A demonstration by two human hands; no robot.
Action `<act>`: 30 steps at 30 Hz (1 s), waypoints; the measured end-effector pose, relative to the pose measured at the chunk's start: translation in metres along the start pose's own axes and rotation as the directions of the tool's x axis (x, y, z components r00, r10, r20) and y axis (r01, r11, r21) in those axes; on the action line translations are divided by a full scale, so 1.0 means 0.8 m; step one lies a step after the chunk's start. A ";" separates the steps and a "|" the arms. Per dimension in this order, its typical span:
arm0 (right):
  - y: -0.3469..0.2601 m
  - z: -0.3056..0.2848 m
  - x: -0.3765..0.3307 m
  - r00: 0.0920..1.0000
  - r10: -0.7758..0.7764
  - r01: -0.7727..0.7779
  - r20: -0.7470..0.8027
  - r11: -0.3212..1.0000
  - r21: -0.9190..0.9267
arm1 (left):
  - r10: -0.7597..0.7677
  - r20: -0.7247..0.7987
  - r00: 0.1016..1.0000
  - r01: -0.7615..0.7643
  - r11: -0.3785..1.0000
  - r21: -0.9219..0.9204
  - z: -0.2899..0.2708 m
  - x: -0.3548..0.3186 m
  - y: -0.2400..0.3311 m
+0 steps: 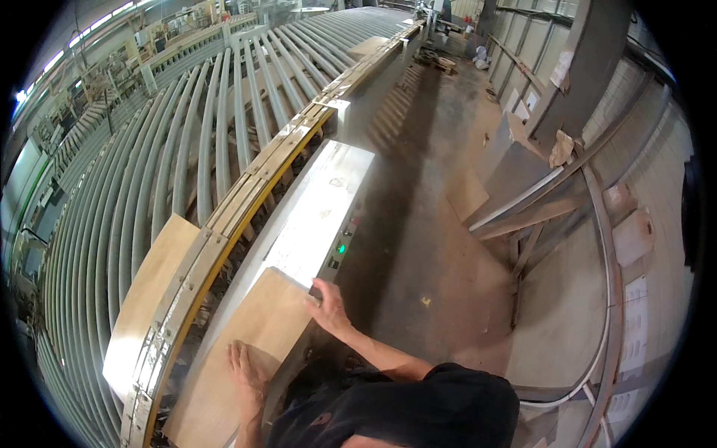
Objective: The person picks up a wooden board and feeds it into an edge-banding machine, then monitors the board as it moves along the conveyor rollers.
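A light brown wooden board [261, 321] lies in front of me, partly over a white metal box [321, 201]. My left hand [248, 371] rests flat on the board's upper face, fingers stretched out. At the board's right edge, close to its far corner, is my right hand [328, 308]. Its thumb and forefinger are apart and touch the edge; the other fingers are partly hidden. Just beyond that hand, a green lit button [342, 249] shows on the box's side. To the left, another wooden board [153, 291] lies across the rollers.
A wide roller conveyor [202, 142] fills the left, bordered by a rail with a yellow edge [216, 266]. Dusty floor [418, 246] runs along the right. Farther right stand a grey column [586, 67], slanting beams [534, 213] and a pale wall [657, 224].
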State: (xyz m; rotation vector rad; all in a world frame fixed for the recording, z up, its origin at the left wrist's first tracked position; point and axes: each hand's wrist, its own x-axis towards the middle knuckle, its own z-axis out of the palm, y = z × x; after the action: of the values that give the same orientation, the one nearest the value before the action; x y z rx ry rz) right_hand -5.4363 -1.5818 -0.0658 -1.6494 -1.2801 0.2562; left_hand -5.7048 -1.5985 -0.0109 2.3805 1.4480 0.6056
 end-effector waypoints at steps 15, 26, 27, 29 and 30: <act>-0.028 0.030 -0.060 0.617 0.549 -0.762 0.565 0.234 0.604 | 0.022 -0.111 0.994 -0.033 0.995 -0.099 0.017 -0.008 -0.030; -0.078 0.014 -0.051 0.721 0.466 -0.691 0.512 0.430 0.581 | -0.126 -0.161 0.979 0.077 0.957 -0.281 -0.030 0.001 -0.034; -0.077 0.015 -0.050 0.717 0.462 -0.697 0.522 0.447 0.561 | -0.148 -0.181 0.972 0.100 0.963 -0.250 -0.031 0.000 -0.046; -0.082 0.018 -0.046 0.711 0.456 -0.703 0.535 0.463 0.539 | -0.209 -0.196 0.958 0.172 0.966 -0.193 -0.042 -0.001 -0.048; -0.087 0.019 -0.046 0.727 0.438 -0.685 0.529 0.402 0.608 | -0.212 -0.196 0.958 0.174 0.966 -0.192 -0.048 -0.002 -0.047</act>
State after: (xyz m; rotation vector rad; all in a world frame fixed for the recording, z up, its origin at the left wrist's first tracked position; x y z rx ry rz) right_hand -5.5046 -1.6071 -0.0318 -1.1966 -0.5362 1.3519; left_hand -5.7533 -1.5819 0.0053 2.0619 1.6203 0.9200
